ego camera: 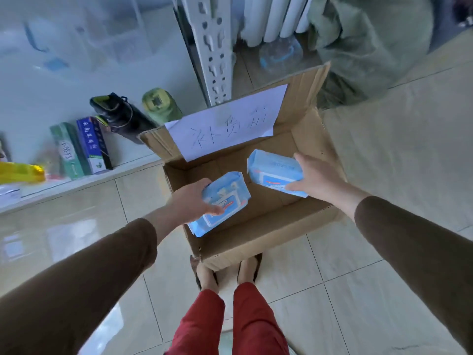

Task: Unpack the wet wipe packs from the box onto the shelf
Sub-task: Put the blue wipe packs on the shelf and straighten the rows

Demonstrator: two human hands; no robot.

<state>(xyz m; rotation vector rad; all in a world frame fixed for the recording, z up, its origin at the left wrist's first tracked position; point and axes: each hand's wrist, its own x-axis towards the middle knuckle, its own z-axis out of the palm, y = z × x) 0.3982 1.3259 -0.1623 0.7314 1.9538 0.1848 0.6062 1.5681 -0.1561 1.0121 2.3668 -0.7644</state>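
Glossy beige tile floor (358, 290), open brown cardboard box (258, 234) on it as landmark. Over the box's near-left corner, left hand (190, 201) grips a soft light-blue plastic wet wipe pack (220, 201); over its right side, right hand (316, 176) grips a second light-blue pack (273, 172). Packs look light, squashy, slick film: hold across the middle, thumb opposing fingers. Pack print unreadable. White handwritten paper sheet (227, 124) on the far flap: Chinese characters, blurred. White shelf (64, 185) left of box.

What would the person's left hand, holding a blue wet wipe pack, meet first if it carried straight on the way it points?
Probably the cardboard box's far wall under the white paper sign; the left hand points up-right across the box, though depth is unclear.
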